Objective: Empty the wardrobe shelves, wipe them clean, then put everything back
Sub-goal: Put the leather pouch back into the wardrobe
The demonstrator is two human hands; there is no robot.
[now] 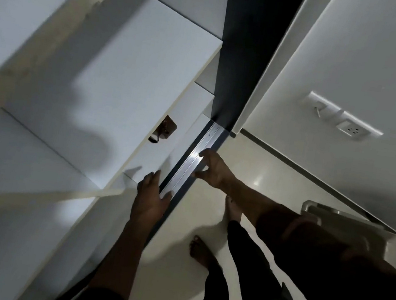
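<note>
The left hand (151, 194) is held with fingers straight and relaxed, grasping nothing, its fingertips laid at the front edge of the white laminate wardrobe shelf (116, 71) and against the ribbed silver metal sliding-door track (189, 164) that runs along the wardrobe's base. The right hand (211, 168) is spread loosely over the same track further along, with nothing gripped; whether its fingertips touch the metal cannot be told. The white shelves lie just beyond and to the left of both hands. A small brown metal latch (166, 129) is seen at the front edge of the shelf, beyond the left hand. Much of the wardrobe is blurred and shadowed, and its dark sliding door (248, 49) is cut off by the top edge.
</note>
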